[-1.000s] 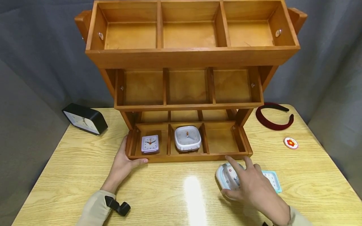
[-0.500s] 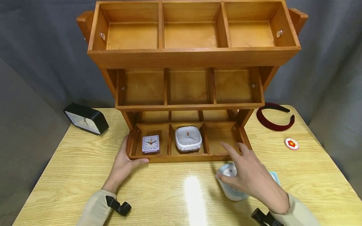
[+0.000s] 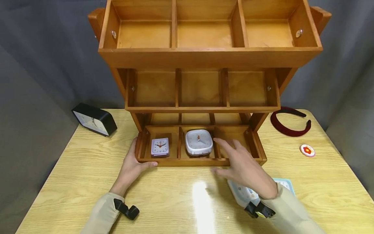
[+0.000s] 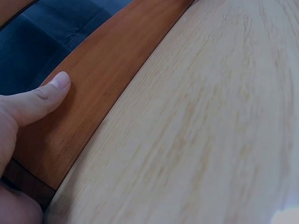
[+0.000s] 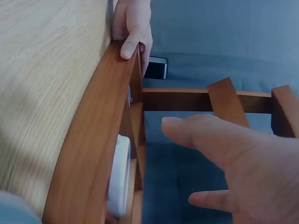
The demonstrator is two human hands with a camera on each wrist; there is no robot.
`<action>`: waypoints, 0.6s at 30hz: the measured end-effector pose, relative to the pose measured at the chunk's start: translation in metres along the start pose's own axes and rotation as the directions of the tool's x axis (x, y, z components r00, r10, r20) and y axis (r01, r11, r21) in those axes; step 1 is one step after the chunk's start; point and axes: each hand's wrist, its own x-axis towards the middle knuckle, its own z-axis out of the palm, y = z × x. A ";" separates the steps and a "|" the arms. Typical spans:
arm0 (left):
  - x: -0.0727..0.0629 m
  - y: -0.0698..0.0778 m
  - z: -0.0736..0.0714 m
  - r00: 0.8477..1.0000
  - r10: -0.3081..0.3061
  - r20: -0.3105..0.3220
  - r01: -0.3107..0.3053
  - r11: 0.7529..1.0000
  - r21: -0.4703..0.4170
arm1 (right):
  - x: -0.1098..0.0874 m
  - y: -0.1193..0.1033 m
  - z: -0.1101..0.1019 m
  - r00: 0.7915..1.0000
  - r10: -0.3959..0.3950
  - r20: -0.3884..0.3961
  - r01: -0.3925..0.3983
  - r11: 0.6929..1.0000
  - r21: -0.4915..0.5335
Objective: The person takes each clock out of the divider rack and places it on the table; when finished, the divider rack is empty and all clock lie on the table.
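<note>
My left hand (image 3: 132, 165) grips the front left corner of the wooden tiered organizer (image 3: 209, 58), the thumb on the front board of its lowest tray. A small lilac alarm clock (image 3: 160, 147) lies in that tray's left compartment, a white rounded alarm clock (image 3: 199, 142) in the middle one. Fingers spread and holding nothing, my right hand (image 3: 246, 169) hovers over the tray's front edge, near the white clock. Below my right wrist a light blue and white clock (image 3: 241, 191) lies on the table, partly hidden by the arm.
A black clock (image 3: 94, 119) stands at the left rear. On the right lie a dark red headband (image 3: 287, 130), a round flower badge (image 3: 307, 150) and a turquoise-edged clock (image 3: 284, 183). The organizer's upper trays overhang the lowest one.
My right hand has let go of the light blue clock and moved forward and left to the lowest tray. The left hand keeps its grip. The head view has shifted slightly.
</note>
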 end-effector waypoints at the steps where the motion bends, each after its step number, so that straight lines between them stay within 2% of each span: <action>1: 0.000 0.000 0.000 1.000 -0.004 0.002 0.004 1.000 -0.003 | 0.003 0.000 0.002 1.000 -0.006 0.002 0.006 1.000 0.000; 6: 0.000 0.000 0.001 1.000 -0.019 -0.001 0.019 1.000 0.005 | 0.021 0.002 0.010 0.997 -0.062 -0.042 0.061 0.998 -0.016; 11: 0.001 0.001 0.001 1.000 -0.024 -0.010 0.024 0.999 0.030 | 0.040 0.003 0.015 0.995 -0.081 -0.064 0.083 0.996 0.019; 18: 0.001 0.002 0.003 1.000 -0.019 -0.003 0.019 1.000 -0.009 | 0.061 -0.001 0.020 0.995 -0.093 -0.028 0.094 0.995 0.028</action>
